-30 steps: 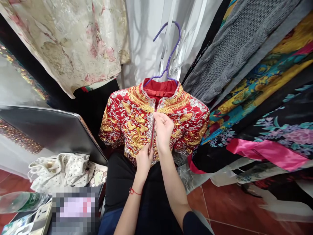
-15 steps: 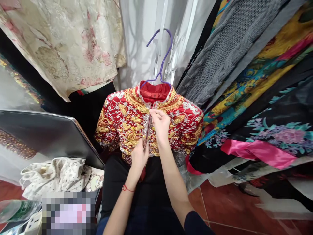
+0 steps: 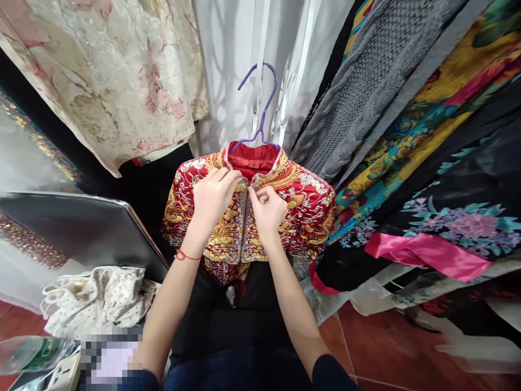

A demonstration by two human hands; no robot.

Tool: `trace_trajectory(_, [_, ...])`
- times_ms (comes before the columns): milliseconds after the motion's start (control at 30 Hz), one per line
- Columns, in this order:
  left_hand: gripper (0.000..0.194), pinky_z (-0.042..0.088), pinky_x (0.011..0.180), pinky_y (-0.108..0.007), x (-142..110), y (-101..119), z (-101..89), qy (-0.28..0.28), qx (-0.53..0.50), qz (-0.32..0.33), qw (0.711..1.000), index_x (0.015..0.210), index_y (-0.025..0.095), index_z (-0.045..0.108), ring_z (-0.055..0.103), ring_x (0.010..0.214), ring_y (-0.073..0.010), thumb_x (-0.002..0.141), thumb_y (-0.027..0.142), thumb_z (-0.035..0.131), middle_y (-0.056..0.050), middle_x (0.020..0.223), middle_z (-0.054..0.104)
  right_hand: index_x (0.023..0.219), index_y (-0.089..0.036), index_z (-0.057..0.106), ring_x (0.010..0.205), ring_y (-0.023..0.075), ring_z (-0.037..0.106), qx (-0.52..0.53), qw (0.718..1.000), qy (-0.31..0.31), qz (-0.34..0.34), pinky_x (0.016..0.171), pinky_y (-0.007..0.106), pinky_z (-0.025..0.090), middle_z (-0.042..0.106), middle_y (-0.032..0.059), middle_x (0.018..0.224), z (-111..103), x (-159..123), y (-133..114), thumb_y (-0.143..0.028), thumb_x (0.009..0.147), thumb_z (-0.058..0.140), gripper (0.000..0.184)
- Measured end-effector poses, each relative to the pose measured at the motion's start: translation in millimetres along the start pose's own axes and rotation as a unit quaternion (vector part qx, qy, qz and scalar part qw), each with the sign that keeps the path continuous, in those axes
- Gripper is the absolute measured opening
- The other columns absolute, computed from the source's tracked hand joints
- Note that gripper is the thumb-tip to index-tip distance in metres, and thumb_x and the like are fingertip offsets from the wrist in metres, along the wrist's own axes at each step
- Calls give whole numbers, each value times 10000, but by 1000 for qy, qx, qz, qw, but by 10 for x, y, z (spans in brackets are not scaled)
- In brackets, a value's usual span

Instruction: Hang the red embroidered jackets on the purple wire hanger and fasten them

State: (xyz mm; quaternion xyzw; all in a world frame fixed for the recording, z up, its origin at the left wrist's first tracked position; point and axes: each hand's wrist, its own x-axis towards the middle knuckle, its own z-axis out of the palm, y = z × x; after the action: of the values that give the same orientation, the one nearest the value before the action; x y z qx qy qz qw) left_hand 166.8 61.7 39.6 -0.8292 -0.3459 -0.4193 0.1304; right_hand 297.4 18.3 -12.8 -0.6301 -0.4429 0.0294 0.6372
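Note:
A red jacket (image 3: pixel 307 203) with dense gold and silver embroidery hangs by its stand collar on a purple hanger (image 3: pixel 266 108), its hem over my lap. My left hand (image 3: pixel 214 195), with a red string on the wrist, is closed at the left edge of the collar opening; its fingertips rest on the fabric there. Just below the collar, my right hand (image 3: pixel 268 212) pinches the front edge beside the centre seam. Between those fingers, any zip pull or hook is too small to make out. Below the hands the two front edges lie close together.
Floral cream fabric (image 3: pixel 142 81) hangs at upper left; a grey knit (image 3: pixel 366 81) and patterned garments hang at right. A dark panel (image 3: pixel 77 239) stands at left. Below it are a dotted cloth (image 3: pixel 97 298), a plastic bottle (image 3: pixel 36 350) and a power strip (image 3: pixel 65 374).
My left hand has left the lower front of the jacket and moved up to the collar. My right hand stays at the top of the front opening. The view has shifted slightly.

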Motion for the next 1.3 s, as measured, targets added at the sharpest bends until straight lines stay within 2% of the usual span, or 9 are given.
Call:
trace_trajectory(67, [283,481,754,-294,-31,-83,-17,17,-26,-18,999,1154,213,653,611,966,-193,996,363,472,-73,1033,682,611,-200,556,533,94,390,-85,993,7,-86,588,253,313,456,-51,554,-126,52,13,-427,875,635,357])
trace_trajectory(167, [479,453,979,-384,-13,-355,-47,36,-24,-32,999,1347,201,527,527,1199,-260,937,447,560,-139,1298,580,685,-209,604,701,144,507,-136,961,42,-237,699,288,391,574,16,721,-447,243,108,-414,933,557,325])
trace_trajectory(267, [515,367,1072,-441,54,-679,-32,16,-9,-45,999,1305,169,526,467,1283,-293,933,525,530,-164,1338,555,872,-208,673,952,232,543,-217,915,105,-324,866,381,400,628,84,948,-802,558,279,-501,909,576,310])
trace_trajectory(400, [371,395,963,-367,172,-888,38,-50,-24,-46,997,995,197,608,597,968,-208,1009,482,370,-76,991,683,958,-205,666,864,201,547,-287,884,-31,-369,765,324,376,646,67,921,-1035,961,415,-497,975,485,344])
trace_trajectory(467, [355,393,908,-339,239,-887,66,-7,-35,-52,998,891,216,593,591,854,-186,1008,473,379,-48,888,680,857,-212,653,799,180,534,-293,877,-37,-380,720,310,350,644,44,851,-1023,1081,407,-461,996,462,343])
trace_trajectory(600, [335,370,760,-307,313,-867,151,62,-78,-86,991,819,224,552,539,721,-158,997,472,414,-20,801,634,792,-213,610,758,184,529,-281,894,42,-345,702,310,325,626,35,782,-828,1126,419,-469,995,450,364])
trace_trajectory(700, [433,311,656,-305,244,-903,297,78,-81,-133,985,661,213,424,427,593,-142,1007,466,359,6,619,469,707,-211,542,658,182,493,-287,906,75,-302,654,312,287,550,24,650,-631,1059,537,-491,988,409,417])
trace_trajectory(867, [450,297,667,-324,52,-932,533,193,-30,-159,968,604,212,289,350,561,-139,1002,415,334,22,573,322,639,-222,471,618,177,469,-303,894,143,-298,638,316,266,516,26,604,-469,983,708,-475,980,362,438])
trace_trajectory(1300, [396,376,764,-354,-23,-900,551,190,-23,-175,966,619,205,425,440,622,-163,986,344,370,9,607,365,702,-218,496,687,181,494,-239,925,121,-270,698,330,327,535,26,670,-382,1126,897,-518,964,348,425])
